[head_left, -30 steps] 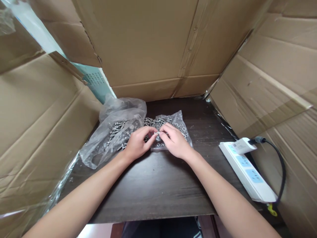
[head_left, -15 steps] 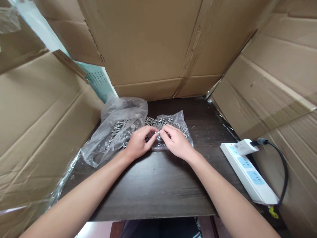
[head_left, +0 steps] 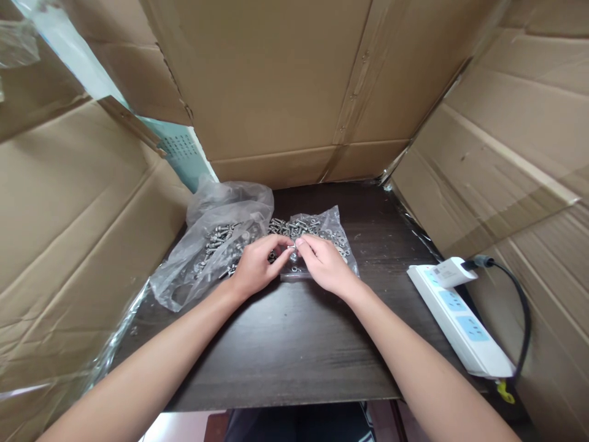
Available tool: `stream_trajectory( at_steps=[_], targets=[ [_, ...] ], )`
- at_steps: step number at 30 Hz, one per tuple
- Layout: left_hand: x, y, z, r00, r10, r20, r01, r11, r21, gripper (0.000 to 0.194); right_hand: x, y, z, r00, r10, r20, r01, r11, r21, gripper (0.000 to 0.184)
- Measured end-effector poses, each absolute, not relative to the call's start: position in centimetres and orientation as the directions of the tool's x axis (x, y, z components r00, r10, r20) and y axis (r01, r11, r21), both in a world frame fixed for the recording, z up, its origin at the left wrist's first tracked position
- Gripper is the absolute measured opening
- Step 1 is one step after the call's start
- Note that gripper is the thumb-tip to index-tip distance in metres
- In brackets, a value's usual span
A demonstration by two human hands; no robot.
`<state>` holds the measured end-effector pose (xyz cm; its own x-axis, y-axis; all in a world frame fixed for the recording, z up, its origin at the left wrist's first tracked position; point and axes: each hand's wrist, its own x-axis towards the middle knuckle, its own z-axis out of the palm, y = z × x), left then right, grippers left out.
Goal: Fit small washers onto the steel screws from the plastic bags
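Observation:
Between my two hands is a small silver bolt (head_left: 291, 247), held just above the hardware at the middle of the table. My left hand (head_left: 258, 263) pinches one end of it between thumb and fingertips. From the other side, the thumb and forefinger of my right hand (head_left: 324, 261) close on its other end; whether a nut or washer is there is too small to tell. Beneath and behind the hands, loose bolts (head_left: 301, 226) and washers (head_left: 341, 242) lie on a flat clear plastic bag (head_left: 332, 216). A second, crumpled clear bag (head_left: 177, 279) with more bolts lies left of my left hand.
Cardboard walls (head_left: 276, 80) enclose the dark wooden table (head_left: 280, 344) at the back and both sides. On the right lies a white power strip (head_left: 490, 356) with a white plug adapter (head_left: 451, 272) and a black cable (head_left: 527, 319).
The fingers of my right hand have shifted slightly around the end of the bolt. Both hands stay in nearly the same place, and the view has moved a little.

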<state>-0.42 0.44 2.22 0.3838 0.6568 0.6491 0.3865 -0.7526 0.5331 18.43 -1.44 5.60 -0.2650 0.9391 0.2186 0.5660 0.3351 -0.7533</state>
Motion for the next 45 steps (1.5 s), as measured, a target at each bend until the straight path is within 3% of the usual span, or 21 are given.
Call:
stream_trajectory(
  at_steps=[5, 10, 16, 21, 27, 35, 39, 44, 45],
  targets=[
    [-0.46, 0.4, 2.25, 0.384, 0.667, 0.639, 0.401, -0.743, 0.535, 0.007, 18.63, -1.43, 5.84, -0.274, 0.935, 0.227, 0.543, 0.345, -0.766, 0.019],
    [-0.43, 0.33, 2.23, 0.396, 0.661, 0.637, 0.378, -0.75, 0.542, 0.008, 18.6, -1.32, 5.72, -0.294, 0.925, 0.239, 0.573, 0.371, -0.731, 0.035],
    [-0.51, 0.38, 2.19, 0.377, 0.676, 0.633, 0.387, -0.736, 0.555, 0.009, 18.6, -1.35, 5.82, -0.292, 0.926, 0.239, 0.558, 0.368, -0.743, 0.022],
    [-0.52, 0.34, 2.22, 0.383, 0.677, 0.628, 0.394, -0.735, 0.552, 0.01, 18.56, -1.32, 5.76, -0.3, 0.93, 0.211, 0.596, 0.356, -0.72, 0.035],
    [-0.56, 0.43, 2.22, 0.382, 0.685, 0.621, 0.409, -0.728, 0.551, 0.01, 18.59, -1.41, 5.84, -0.293, 0.931, 0.219, 0.564, 0.353, -0.747, 0.024],
    [-0.58, 0.31, 2.41, 0.4, 0.684, 0.61, 0.415, -0.728, 0.546, 0.01, 18.45, -1.4, 5.63, -0.261, 0.943, 0.206, 0.578, 0.323, -0.75, 0.037],
    [-0.67, 0.49, 2.18, 0.395, 0.676, 0.622, 0.415, -0.735, 0.536, 0.01, 18.33, -1.55, 5.54, -0.245, 0.941, 0.232, 0.571, 0.334, -0.75, 0.03],
    [-0.76, 0.58, 2.09, 0.366, 0.695, 0.618, 0.418, -0.717, 0.558, 0.01, 18.29, -1.77, 5.49, -0.262, 0.936, 0.233, 0.548, 0.344, -0.763, 0.002],
    [-0.76, 0.58, 2.11, 0.366, 0.696, 0.618, 0.417, -0.716, 0.56, 0.01, 18.32, -1.79, 5.51, -0.262, 0.937, 0.229, 0.55, 0.34, -0.763, 0.003]
  ],
)
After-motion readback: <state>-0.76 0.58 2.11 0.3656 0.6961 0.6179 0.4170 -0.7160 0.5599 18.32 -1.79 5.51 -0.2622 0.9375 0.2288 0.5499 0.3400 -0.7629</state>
